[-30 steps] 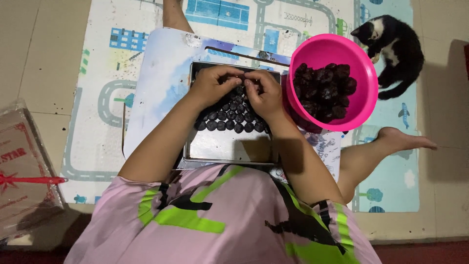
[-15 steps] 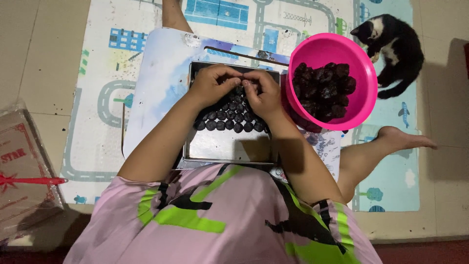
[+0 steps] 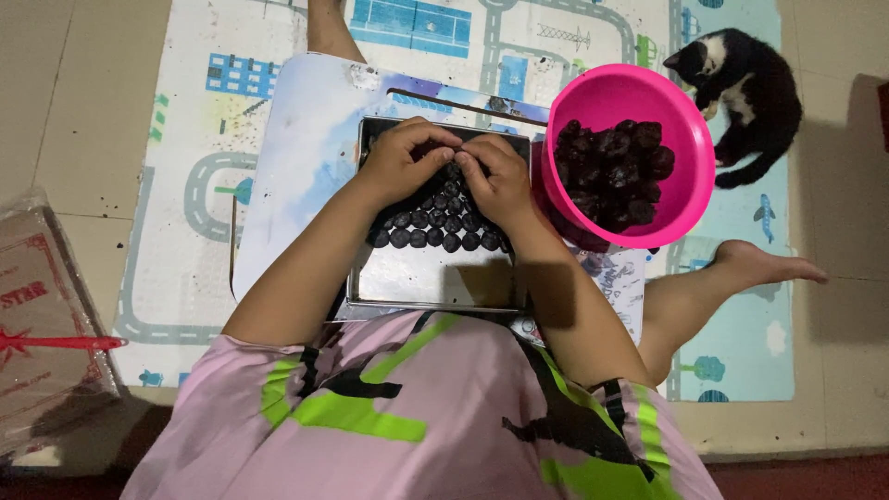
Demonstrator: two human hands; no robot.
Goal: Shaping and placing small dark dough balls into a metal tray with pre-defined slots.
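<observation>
In the centre of the frame, over the far half of the tray:
Left hand (image 3: 405, 165): fingers curled and drawn together, tips down among the dark pieces; whether they pinch one cannot be told.
Right hand (image 3: 501, 181): fingers bent and bunched, tips meeting those of the left hand over the same spot; what they grip is hidden.
Dark round pieces (image 3: 443, 228): packed in tidy rows on the upper part of the tray, touching one another, partly covered by both hands.
Metal tray (image 3: 428, 279): rectangular, shallow, its nearer half bare and shiny; it lies on a pale lap bench.
Lap bench (image 3: 298, 172): light, printed surface, set on the play mat between the person's legs.
Pink bowl (image 3: 618, 93): right of centre, just beside the tray's right edge, holding a heap of dark lumps (image 3: 614, 169).
Play mat (image 3: 176, 148): road-and-building pattern, spread on the tiled floor.
Cat (image 3: 748, 90): black and white, upper right, lying on the mat near the bowl.
Bare foot (image 3: 761, 264): right, on the mat.
Wrapped box (image 3: 42, 319): lower left, on the floor.
</observation>
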